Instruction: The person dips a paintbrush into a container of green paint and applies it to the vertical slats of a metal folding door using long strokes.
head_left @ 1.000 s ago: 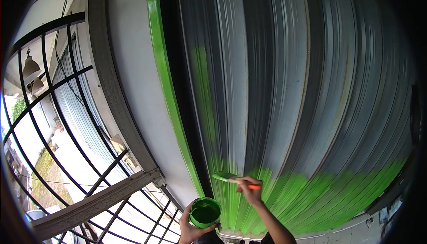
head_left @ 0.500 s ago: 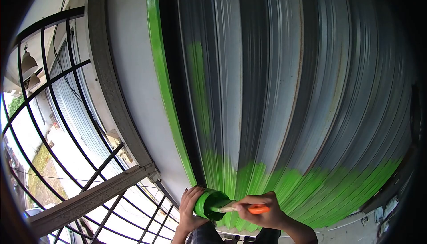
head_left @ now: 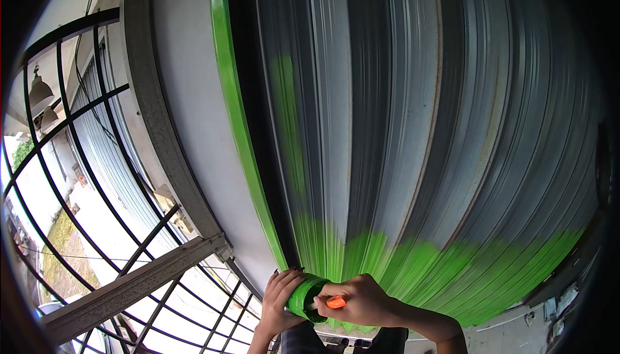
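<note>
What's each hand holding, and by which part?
The left hand grips a green pot around its side; the right hand holds a brush by its handle.

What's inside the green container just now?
The brush, held in the right-hand grip, reaches into the mouth of the green container. Its bristles and any paint level cannot be seen: that grip and the container's wall cover them.

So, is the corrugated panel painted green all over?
No: green covers the lower part of the corrugated panel, plus one narrow streak higher up, while the rest is grey.
</note>
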Motion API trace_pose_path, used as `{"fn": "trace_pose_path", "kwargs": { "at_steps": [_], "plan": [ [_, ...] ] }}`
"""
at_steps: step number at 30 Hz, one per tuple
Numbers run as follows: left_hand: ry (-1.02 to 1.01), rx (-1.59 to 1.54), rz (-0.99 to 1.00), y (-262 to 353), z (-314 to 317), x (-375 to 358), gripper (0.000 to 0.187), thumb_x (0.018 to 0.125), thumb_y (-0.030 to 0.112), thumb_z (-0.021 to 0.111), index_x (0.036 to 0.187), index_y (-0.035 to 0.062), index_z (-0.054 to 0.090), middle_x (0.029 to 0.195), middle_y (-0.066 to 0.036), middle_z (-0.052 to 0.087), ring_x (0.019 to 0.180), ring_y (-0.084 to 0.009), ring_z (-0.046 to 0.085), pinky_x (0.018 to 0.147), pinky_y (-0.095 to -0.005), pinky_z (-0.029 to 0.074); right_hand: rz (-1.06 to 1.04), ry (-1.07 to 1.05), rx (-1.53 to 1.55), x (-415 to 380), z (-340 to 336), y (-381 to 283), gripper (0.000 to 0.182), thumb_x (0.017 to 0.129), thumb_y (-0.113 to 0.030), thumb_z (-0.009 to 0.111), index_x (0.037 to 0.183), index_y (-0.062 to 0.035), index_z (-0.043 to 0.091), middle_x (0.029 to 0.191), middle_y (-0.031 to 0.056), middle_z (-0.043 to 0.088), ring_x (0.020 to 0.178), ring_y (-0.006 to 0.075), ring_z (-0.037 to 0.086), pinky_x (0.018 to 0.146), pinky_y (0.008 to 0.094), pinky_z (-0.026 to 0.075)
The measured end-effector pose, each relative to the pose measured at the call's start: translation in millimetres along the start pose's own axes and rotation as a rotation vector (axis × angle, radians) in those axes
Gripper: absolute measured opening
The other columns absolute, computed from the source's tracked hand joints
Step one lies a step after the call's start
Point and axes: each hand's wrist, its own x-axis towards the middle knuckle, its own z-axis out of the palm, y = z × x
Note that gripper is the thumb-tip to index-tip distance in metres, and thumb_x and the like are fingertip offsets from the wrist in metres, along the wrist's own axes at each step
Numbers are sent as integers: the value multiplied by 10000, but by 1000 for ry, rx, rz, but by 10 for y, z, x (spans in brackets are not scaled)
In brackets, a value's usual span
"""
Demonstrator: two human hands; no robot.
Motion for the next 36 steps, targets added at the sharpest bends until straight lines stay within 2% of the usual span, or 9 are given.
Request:
{"fn": "trace_pose_path", "kwargs": {
  "at_steps": [8,11,16,20,23,24,27,30,36],
  "plan": [
    [-34,5,-38,-1,3,-18,810,494,225,859,1222,44,556,1243,-130,576,1208,-335,517,1044,-493,352,15,61,70,-36,-41,41,162,852,-219,675,813,-62,689,578,37,636,482,163,621,456,250,471],
    [-18,-39,-92,16,2,-27,845,470,218,869,1231,39,549,1248,-142,574,1202,-339,520,1040,-480,365,89,163,197,-108,-121,49,234,876,-255,648,750,-57,647,507,61,556,426,215,565,433,287,443],
    [-2,-54,-265,38,51,-82,872,477,226,898,1243,26,533,1235,-160,584,1159,-340,552,1007,-441,422,446,267,841,-293,13,344,270,945,-217,554,863,11,675,501,-3,508,396,49,434,374,214,303],
    [83,-109,-395,39,108,-119,894,521,277,917,1265,4,503,1175,-165,618,1075,-303,618,937,-405,496,554,472,1291,-313,265,694,258,924,-160,517,868,48,659,501,28,511,384,72,416,349,231,303],
    [137,-260,-522,2,121,-191,909,522,284,921,1266,-14,493,1139,-165,637,1073,-273,629,948,-387,496,535,745,1344,-107,293,850,264,910,-155,492,847,46,651,488,49,511,347,98,395,351,257,328],
    [170,-277,-519,-48,158,-242,871,520,238,915,1234,-40,499,1086,-135,658,1028,-222,639,933,-361,496,435,774,1382,-42,323,972,266,902,-175,514,920,54,648,560,72,568,418,118,491,400,253,393],
    [183,-273,-585,75,127,-236,844,523,228,911,1218,-35,509,1086,-131,659,1016,-218,646,928,-349,498,202,935,1023,427,425,1061,264,923,-161,527,1015,58,642,667,112,638,530,138,597,474,254,479],
    [188,-333,-619,105,118,-303,813,523,223,909,1194,-27,525,1074,-129,659,1012,-208,644,921,-348,498,-76,917,594,799,636,1209,207,927,-46,550,1092,44,637,829,159,690,688,165,682,627,286,570],
    [142,-346,-593,103,78,-409,838,502,235,924,1189,-39,531,1067,-131,660,1019,-217,640,947,-352,478,-250,966,155,1039,1122,1704,260,810,26,640,1067,-2,664,758,98,686,612,139,664,555,239,527]
  ]
}}
